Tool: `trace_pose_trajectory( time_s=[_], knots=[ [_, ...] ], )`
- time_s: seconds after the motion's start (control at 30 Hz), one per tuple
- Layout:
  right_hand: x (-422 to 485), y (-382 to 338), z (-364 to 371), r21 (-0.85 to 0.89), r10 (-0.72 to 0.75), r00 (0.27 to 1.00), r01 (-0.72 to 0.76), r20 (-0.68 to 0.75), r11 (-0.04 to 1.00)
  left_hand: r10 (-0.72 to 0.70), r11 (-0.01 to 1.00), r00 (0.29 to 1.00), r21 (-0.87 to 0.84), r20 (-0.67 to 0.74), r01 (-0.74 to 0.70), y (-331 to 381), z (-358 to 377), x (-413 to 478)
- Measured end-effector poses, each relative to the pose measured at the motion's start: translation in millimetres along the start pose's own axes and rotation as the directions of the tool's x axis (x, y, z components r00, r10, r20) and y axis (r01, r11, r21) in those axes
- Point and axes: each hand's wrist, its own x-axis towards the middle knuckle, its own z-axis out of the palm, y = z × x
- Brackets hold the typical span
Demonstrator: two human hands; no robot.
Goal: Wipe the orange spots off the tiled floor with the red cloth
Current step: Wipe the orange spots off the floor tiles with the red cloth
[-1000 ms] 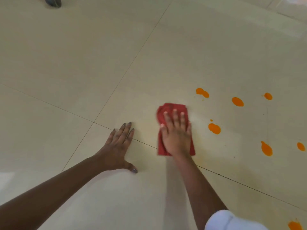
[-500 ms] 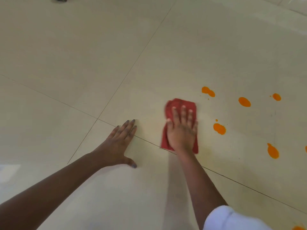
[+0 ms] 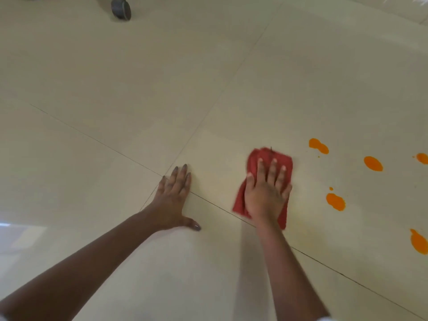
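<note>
My right hand [image 3: 266,193] lies flat with straight fingers on the red cloth [image 3: 254,159], pressing it to the cream tiled floor [image 3: 139,89]. Several orange spots sit to the right of the cloth: a double blob [image 3: 318,146], an oval [image 3: 372,163], one at the frame edge [image 3: 422,158], a larger one with a small dot above it [image 3: 335,201], and a drip-shaped one [image 3: 418,243]. The nearest spot is a hand's width right of the cloth. My left hand [image 3: 173,198] rests flat on the floor, left of the cloth, fingers together and thumb spread.
A dark caster wheel [image 3: 121,8] stands on the floor at the top left. Thin grout lines cross near my left hand's fingertips. A bright reflection lies on the tile at the left edge [image 3: 7,228].
The view tilted up, bringing the wheel further into frame. My right hand and the cloth slid slightly right, toward the spots. My left hand stays planted.
</note>
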Motion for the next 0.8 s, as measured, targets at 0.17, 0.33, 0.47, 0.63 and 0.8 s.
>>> trace_pose_trajectory(
  time_s=[0.17, 0.33, 0.47, 0.63, 0.8],
  knots=[
    [-44, -55, 17, -0.006, -0.416, 0.909, 0.416, 0.024, 0.909, -0.024, 1.000, 0.999, 0.013, 0.034, 0.023, 5, 2, 1],
    [49, -48, -1, -0.020, -0.275, 0.954, 0.279, 0.119, 0.960, 0.002, 0.999, 1.000, 0.036, 0.030, -0.003, 2, -2, -2],
    [1, 4, -6, -0.026, -0.006, 0.999, 0.007, 0.045, 1.000, -0.022, 1.000, 0.999, 0.016, 0.033, 0.021, 6, -6, -3],
    [-94, 19, 8, -0.035, -0.008, 0.998, 0.006, -0.058, 0.999, 0.033, 0.999, 0.999, -0.033, 0.027, -0.032, 21, -7, -6],
    [-147, 18, 9, -0.061, -0.307, 0.952, 0.306, 0.002, 0.950, 0.284, 0.959, 0.953, -0.009, 0.102, -0.285, 52, 16, -2]
  ],
)
